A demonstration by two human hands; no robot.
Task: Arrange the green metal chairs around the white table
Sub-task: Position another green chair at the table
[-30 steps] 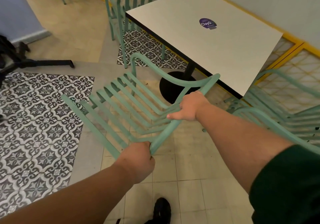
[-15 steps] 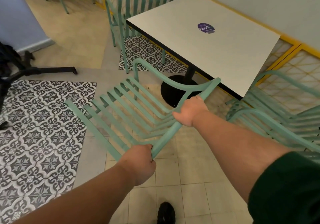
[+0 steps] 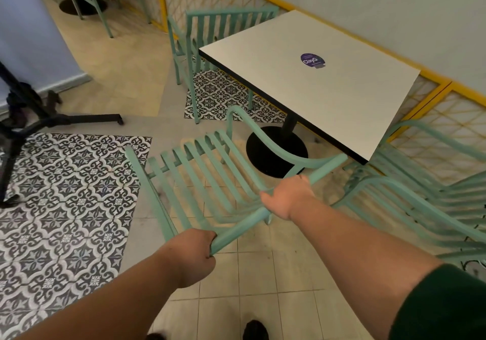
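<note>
Item: green metal armchair (image 3: pixel 200 182), slatted, gripped in both hands by its top back rail. Left hand (image 3: pixel 192 258): fingers curled shut around the near end of the rail, knuckles up, forearm running back to the lower left. Right hand (image 3: pixel 288 197): fingers wrapped over the rail farther along toward its far end, thumb pointing left along the slats, arm extended with a dark green sleeve (image 3: pixel 441 305) at the elbow. Beyond the fingers the seat slats and curved armrest reach toward the black pedestal base (image 3: pixel 263 155) of the white table (image 3: pixel 315 87); the rail's far end lies close beside the table's near corner. Handling, judged: rigid tubular frame, no flex, moderate weight, smooth paint that could slip, so the wide two-handed hold on the rail suits it. Also present: a second green chair (image 3: pixel 223 24) at the table's far side; stacked green chairs (image 3: pixel 420 195) right of the right hand.
</note>
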